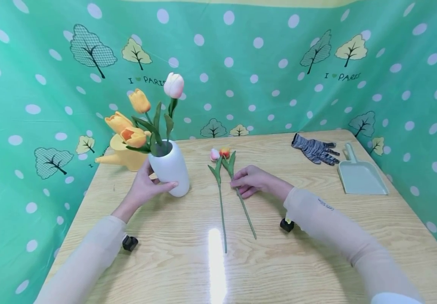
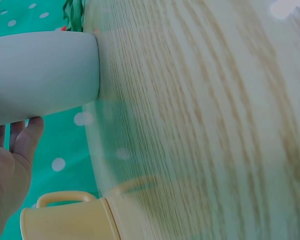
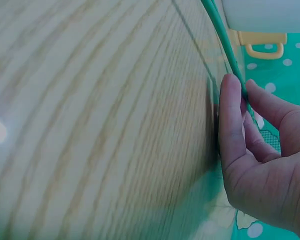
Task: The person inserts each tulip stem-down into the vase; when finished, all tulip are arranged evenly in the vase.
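My left hand (image 1: 142, 188) grips the white vase (image 1: 174, 173), thumb across its front and fingers round its far side. In the left wrist view, fingertips lie against the vase (image 2: 45, 75). Out of the vase rise several yellow-orange tulips (image 1: 140, 101) and a pale pink tulip (image 1: 174, 85) with green leaves. My right hand (image 1: 252, 181) pinches the stem of a red-orange tulip (image 1: 225, 152) between thumb and fingers; the right wrist view shows this green stem (image 3: 224, 42) close over the table. Just left of it lies another pink tulip (image 1: 214, 155).
Behind the vase stands a yellow watering can (image 1: 121, 158). A grey patterned glove (image 1: 315, 150) and a pale green dustpan (image 1: 361, 177) lie at the back right of the wooden table (image 1: 173, 253). A green dotted cloth (image 1: 241, 76) hangs round the table's back and sides.
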The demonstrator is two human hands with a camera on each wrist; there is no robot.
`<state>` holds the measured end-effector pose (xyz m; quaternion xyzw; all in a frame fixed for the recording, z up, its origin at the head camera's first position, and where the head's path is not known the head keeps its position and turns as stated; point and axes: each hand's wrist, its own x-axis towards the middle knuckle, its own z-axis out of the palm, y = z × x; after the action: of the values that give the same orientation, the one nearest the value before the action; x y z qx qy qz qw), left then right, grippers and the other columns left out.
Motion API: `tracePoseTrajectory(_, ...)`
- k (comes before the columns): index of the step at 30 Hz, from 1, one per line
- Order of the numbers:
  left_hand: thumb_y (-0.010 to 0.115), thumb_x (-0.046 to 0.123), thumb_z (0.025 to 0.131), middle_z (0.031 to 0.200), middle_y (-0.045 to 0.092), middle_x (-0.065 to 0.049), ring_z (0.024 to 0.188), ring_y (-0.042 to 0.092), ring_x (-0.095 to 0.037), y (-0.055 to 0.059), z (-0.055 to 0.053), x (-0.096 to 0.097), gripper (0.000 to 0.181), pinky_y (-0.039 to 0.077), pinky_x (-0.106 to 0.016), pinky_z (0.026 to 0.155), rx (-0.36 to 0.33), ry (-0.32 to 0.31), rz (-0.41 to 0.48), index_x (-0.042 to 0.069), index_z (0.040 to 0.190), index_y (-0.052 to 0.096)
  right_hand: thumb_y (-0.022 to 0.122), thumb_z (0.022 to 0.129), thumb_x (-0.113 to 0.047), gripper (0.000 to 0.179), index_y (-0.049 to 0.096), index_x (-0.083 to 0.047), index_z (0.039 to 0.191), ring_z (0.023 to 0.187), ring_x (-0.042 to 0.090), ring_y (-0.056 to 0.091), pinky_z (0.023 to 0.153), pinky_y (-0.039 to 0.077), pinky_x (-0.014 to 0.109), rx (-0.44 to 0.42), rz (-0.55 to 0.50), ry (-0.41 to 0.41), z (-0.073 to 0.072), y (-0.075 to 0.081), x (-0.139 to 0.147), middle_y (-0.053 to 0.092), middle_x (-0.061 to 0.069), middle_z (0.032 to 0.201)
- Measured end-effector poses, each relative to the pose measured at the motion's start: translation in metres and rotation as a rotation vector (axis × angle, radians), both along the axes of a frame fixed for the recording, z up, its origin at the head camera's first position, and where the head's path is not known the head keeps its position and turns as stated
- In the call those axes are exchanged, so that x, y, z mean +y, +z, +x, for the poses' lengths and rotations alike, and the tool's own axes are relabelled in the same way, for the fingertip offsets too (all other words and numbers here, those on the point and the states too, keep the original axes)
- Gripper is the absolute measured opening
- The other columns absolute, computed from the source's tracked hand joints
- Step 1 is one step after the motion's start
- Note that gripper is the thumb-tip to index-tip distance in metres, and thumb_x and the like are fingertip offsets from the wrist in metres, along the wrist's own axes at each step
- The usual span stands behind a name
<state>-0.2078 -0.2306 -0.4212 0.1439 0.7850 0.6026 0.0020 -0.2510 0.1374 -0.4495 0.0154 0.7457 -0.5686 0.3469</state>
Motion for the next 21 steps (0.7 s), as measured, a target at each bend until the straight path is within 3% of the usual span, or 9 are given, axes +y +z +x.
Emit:
tracePoseTrajectory(5, 0.088, 0.003, 0.078, 0.139, 0.051, -0.007, 0.121, 0.053, -0.024, 0.010, 0.008, 0.004, 0.087, 0.057, -0.034, 0.089, 0.007, -0.013, -0.002, 0.018, 0.150, 0.040, 0.075, 0.094, -0.015, 0.049, 0.056, 0.003, 0.135, 0.079, 0.023, 0.069, 0.077, 0.062, 0.039, -0.010, -0.032, 0.016, 0.002, 0.007, 0.010, 0.069, 0.018, 0.112)
tracePoseTrajectory(13, 0.089, 0.004, 0.077, 0.139, 0.051, -0.005, 0.122, 0.052, -0.026, 0.011, 0.007, 0.006, 0.090, 0.057, -0.035, 0.090, 0.008, -0.018, 0.001, 0.020, 0.150, 0.040, 0.072, 0.097, -0.018, 0.049, 0.053, 0.002, 0.138, 0.081, 0.023, 0.067, 0.078, 0.062, 0.039, 0.007, -0.106, 0.033, 0.008, 0.029, 0.026, 0.059, 0.026, 0.121)
tracePoseTrajectory(16, 0.089, 0.003, 0.077, 0.140, 0.051, -0.006, 0.122, 0.052, -0.026, 0.011, 0.006, 0.006, 0.090, 0.057, -0.034, 0.090, 0.008, -0.021, 0.002, 0.019, 0.150, 0.040, 0.070, 0.098, -0.017, 0.051, 0.050, 0.004, 0.140, 0.082, 0.023, 0.067, 0.079, 0.062, 0.040, 0.018, -0.151, 0.024, 0.011, 0.039, 0.030, 0.060, 0.025, 0.118)
tracePoseTrajectory(21, 0.089, 0.003, 0.077, 0.139, 0.050, -0.005, 0.121, 0.052, -0.025, 0.011, 0.006, 0.005, 0.089, 0.057, -0.031, 0.089, 0.008, -0.011, -0.001, 0.019, 0.150, 0.039, 0.068, 0.099, -0.013, 0.050, 0.046, 0.006, 0.139, 0.081, 0.022, 0.069, 0.078, 0.062, 0.040, 0.064, -0.261, -0.011, 0.014, 0.051, 0.029, 0.068, 0.011, 0.104)
